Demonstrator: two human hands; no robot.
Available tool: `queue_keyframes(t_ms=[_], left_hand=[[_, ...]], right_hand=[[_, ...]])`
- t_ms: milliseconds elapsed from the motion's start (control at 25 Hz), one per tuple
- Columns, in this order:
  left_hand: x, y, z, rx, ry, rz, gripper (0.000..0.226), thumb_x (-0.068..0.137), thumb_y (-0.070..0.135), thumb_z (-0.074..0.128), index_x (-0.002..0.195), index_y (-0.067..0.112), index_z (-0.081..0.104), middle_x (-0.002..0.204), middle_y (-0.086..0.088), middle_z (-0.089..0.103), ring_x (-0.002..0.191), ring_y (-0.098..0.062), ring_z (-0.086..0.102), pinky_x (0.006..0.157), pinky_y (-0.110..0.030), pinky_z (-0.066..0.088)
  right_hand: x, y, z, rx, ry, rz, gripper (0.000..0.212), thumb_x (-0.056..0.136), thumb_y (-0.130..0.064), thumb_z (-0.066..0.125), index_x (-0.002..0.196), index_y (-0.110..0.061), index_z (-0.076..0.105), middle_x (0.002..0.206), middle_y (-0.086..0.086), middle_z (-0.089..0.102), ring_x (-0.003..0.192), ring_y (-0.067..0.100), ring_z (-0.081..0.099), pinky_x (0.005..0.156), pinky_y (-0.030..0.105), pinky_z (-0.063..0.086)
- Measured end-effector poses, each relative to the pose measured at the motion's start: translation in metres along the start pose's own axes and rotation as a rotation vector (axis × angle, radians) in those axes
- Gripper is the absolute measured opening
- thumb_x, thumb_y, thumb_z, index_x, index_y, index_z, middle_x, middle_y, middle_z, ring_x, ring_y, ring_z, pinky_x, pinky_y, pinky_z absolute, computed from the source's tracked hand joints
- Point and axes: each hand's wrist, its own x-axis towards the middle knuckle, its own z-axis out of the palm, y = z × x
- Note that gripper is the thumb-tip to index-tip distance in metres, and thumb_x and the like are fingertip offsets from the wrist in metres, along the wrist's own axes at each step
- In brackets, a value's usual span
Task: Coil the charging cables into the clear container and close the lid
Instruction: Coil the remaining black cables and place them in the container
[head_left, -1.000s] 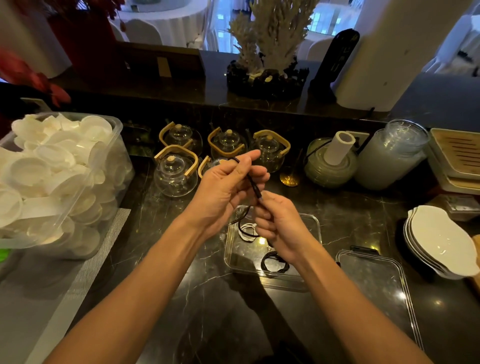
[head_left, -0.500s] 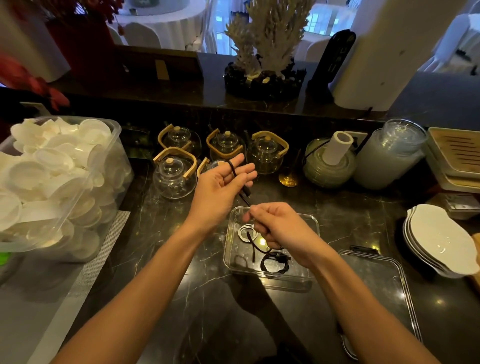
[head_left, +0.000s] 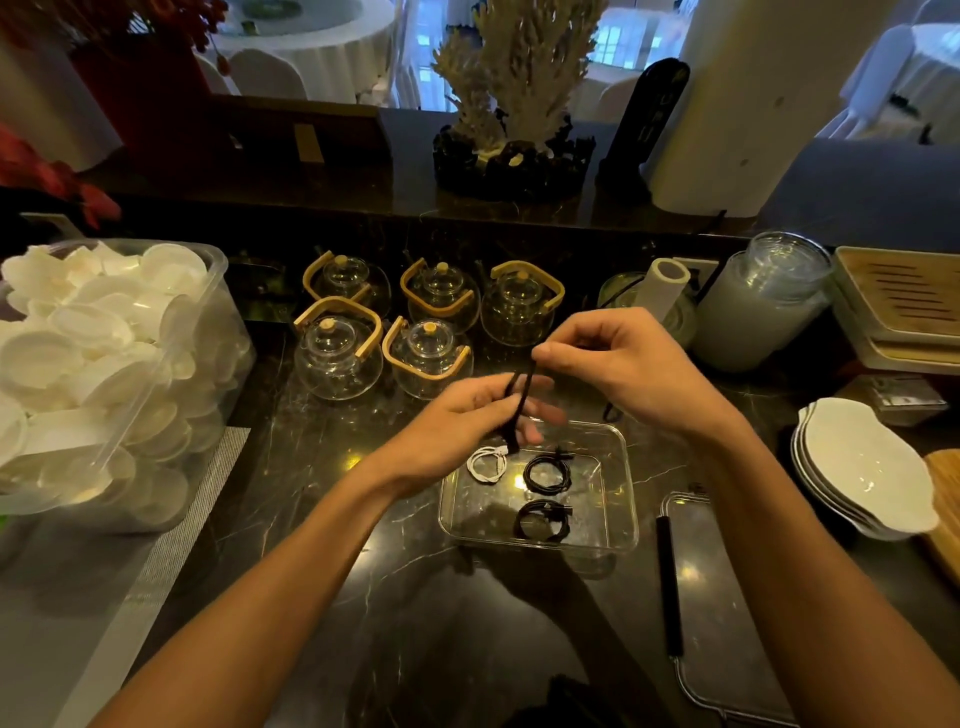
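A: Where's the black cable (head_left: 521, 400)?

B: Above the clear container's (head_left: 621, 499) far-left corner. The left hand (head_left: 467, 421) grips its loops; the right hand (head_left: 613, 364) pinches the free end.

A: Advice?

B: Wrap evenly, tuck the end, lay it beside the 3 coils inside. The lid (head_left: 727, 613) waits at right.

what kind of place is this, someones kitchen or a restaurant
Most likely a restaurant service counter: several matching glass teapots, a bin of white dishes, and cloth-draped dining tables beyond the counter.
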Motion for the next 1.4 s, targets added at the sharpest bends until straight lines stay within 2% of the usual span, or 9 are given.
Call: queue_keyframes(t_ms=[120, 280, 480, 560, 720, 920, 1080, 1200, 1400], left_hand=[[0.001, -0.006, 0.008, -0.191, -0.08, -0.039, 0.037, 0.106, 0.01, 0.031, 0.137, 0.002, 0.052, 0.109, -0.017, 0.072, 0.085, -0.017, 0.063, 0.088, -0.032, 0.051], [0.002, 0.0, 0.013, -0.324, -0.114, 0.055, 0.037, 0.104, 0.016, 0.042, 0.134, 0.001, 0.057, 0.097, -0.008, 0.072, 0.084, -0.013, 0.065, 0.083, -0.028, 0.053], [0.016, -0.005, 0.012, -0.598, 0.236, 0.075, 0.025, 0.1, 0.013, 0.052, 0.119, 0.004, 0.066, 0.106, -0.01, 0.075, 0.094, -0.013, 0.072, 0.084, -0.024, 0.058], [0.02, -0.013, 0.009, -0.464, 0.347, 0.061, 0.025, 0.1, 0.013, 0.056, 0.119, 0.002, 0.067, 0.11, -0.013, 0.075, 0.096, -0.017, 0.072, 0.083, -0.025, 0.058], [0.017, -0.033, 0.003, 0.08, 0.445, 0.097, 0.017, 0.098, 0.012, 0.062, 0.105, 0.004, 0.075, 0.107, -0.006, 0.076, 0.092, -0.018, 0.075, 0.083, -0.032, 0.06], [0.01, -0.037, 0.002, 0.301, 0.097, 0.094, 0.021, 0.103, 0.013, 0.053, 0.102, 0.017, 0.073, 0.092, 0.005, 0.075, 0.087, -0.009, 0.071, 0.076, -0.026, 0.055], [0.008, -0.03, 0.006, -0.023, -0.037, 0.023, 0.029, 0.108, 0.017, 0.04, 0.113, 0.009, 0.067, 0.091, -0.005, 0.073, 0.083, -0.015, 0.066, 0.08, -0.027, 0.053], [0.007, -0.026, 0.011, -0.262, -0.094, -0.038, 0.034, 0.108, 0.015, 0.036, 0.121, -0.001, 0.063, 0.083, -0.005, 0.066, 0.073, -0.012, 0.058, 0.071, -0.023, 0.049], [0.005, -0.029, 0.015, -0.57, -0.112, -0.041, 0.034, 0.099, 0.021, 0.042, 0.105, 0.0, 0.069, 0.066, -0.002, 0.045, 0.059, -0.011, 0.038, 0.06, -0.025, 0.035]], right_hand=[[0.002, 0.012, -0.001, 0.084, 0.038, 0.023, 0.018, 0.09, -0.028, 0.076, 0.09, -0.01, 0.079, 0.082, 0.014, 0.073, 0.073, 0.03, 0.065, 0.064, 0.043, 0.052], [-0.003, 0.037, 0.022, 0.352, 0.05, 0.206, 0.026, 0.096, -0.033, 0.068, 0.079, -0.014, 0.072, 0.068, 0.006, 0.063, 0.062, 0.017, 0.056, 0.059, 0.03, 0.044], [-0.031, 0.047, 0.08, 0.37, -0.107, 0.366, 0.033, 0.107, -0.027, 0.049, 0.087, -0.007, 0.065, 0.057, -0.004, 0.041, 0.045, 0.005, 0.032, 0.043, 0.021, 0.024], [-0.039, 0.042, 0.085, 0.252, -0.159, 0.327, 0.029, 0.107, -0.025, 0.049, 0.093, -0.009, 0.068, 0.056, -0.007, 0.043, 0.044, 0.002, 0.035, 0.046, 0.023, 0.031], [-0.046, 0.032, 0.07, -0.272, -0.205, 0.187, 0.024, 0.101, -0.037, 0.057, 0.086, -0.022, 0.067, 0.066, -0.004, 0.061, 0.058, 0.012, 0.055, 0.062, 0.043, 0.049], [-0.033, 0.02, 0.024, -0.23, -0.085, 0.115, 0.013, 0.094, -0.04, 0.067, 0.093, -0.03, 0.074, 0.08, -0.007, 0.071, 0.075, 0.008, 0.067, 0.071, 0.043, 0.059], [-0.019, 0.029, 0.007, -0.065, -0.02, 0.076, 0.007, 0.09, -0.026, 0.076, 0.092, -0.02, 0.078, 0.08, -0.005, 0.075, 0.076, 0.008, 0.069, 0.072, 0.03, 0.057], [-0.016, 0.041, 0.009, 0.282, 0.006, 0.147, 0.007, 0.089, -0.02, 0.076, 0.092, -0.013, 0.075, 0.064, 0.0, 0.056, 0.052, 0.007, 0.047, 0.05, 0.02, 0.039], [-0.024, 0.061, 0.033, 0.732, -0.025, 0.351, 0.015, 0.085, -0.024, 0.074, 0.087, -0.014, 0.062, 0.06, -0.003, 0.035, 0.044, 0.005, 0.028, 0.042, 0.02, 0.024]])
